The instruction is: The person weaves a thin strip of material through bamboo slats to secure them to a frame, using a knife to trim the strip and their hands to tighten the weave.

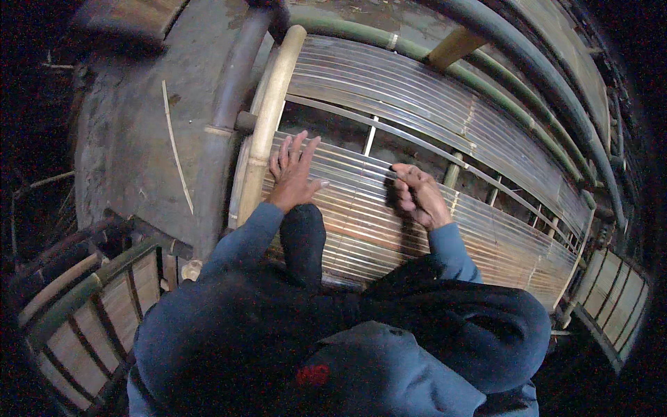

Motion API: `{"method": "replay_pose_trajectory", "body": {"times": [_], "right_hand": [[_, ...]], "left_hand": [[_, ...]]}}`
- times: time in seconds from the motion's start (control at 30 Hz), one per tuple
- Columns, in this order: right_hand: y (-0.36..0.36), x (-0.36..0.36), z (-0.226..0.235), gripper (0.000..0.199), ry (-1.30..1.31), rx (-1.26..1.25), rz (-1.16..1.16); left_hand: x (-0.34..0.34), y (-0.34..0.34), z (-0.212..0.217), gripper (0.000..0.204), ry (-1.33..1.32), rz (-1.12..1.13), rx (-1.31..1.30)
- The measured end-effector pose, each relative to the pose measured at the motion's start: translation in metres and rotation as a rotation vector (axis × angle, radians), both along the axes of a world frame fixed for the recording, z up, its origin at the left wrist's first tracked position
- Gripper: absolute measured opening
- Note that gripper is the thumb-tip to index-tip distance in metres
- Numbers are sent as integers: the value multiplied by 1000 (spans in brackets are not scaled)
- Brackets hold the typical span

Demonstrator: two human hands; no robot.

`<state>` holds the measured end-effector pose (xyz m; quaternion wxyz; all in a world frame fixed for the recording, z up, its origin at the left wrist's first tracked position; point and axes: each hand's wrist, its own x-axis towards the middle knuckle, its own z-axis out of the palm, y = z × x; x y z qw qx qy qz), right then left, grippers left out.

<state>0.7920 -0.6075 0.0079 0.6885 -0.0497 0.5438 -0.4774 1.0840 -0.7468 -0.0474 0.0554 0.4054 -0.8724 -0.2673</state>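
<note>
Beneath both hands lies a bamboo bench seat made of thin, shiny bamboo slats. My left hand rests over the slats at the left end, fingers spread, beside a thick pale bamboo pole. Farther right, my right hand is curled closed at the edge of a long gap in the seat. Whatever its fingers hold, if anything, is hidden. Across the gap runs a second band of slats. A pale crosspiece spans the opening between the two bands.
Thick green bamboo rails border the far side, with a bamboo post standing among them. A thin bamboo strip lies on the grey floor at left. Other bamboo furniture stands at lower left and far right.
</note>
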Motion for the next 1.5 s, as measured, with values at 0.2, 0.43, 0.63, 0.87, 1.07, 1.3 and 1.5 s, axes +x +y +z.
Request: {"method": "replay_pose_trajectory", "body": {"times": [0.2, 0.43, 0.63, 0.87, 1.07, 1.3, 1.5], "right_hand": [[64, -70, 51, 20, 647, 85, 358], [77, -76, 105, 23, 379, -35, 101], [63, -83, 124, 21, 371, -14, 135], [65, -100, 144, 20, 280, 227, 364], [65, -114, 145, 14, 175, 55, 270], [58, -180, 130, 14, 668, 95, 671], [-2, -197, 151, 9, 682, 314, 699]], "left_hand": [[-4, -3, 17, 99, -12, 16, 98], [-75, 13, 47, 69, 308, -252, 39], [-132, 15, 24, 21, 409, -418, 362], [-136, 22, 29, 17, 392, -319, 479], [-147, 12, 41, 19, 336, -242, 606], [-155, 13, 28, 29, 325, -204, 434], [-170, -8, 22, 39, 351, 40, 800]]}}
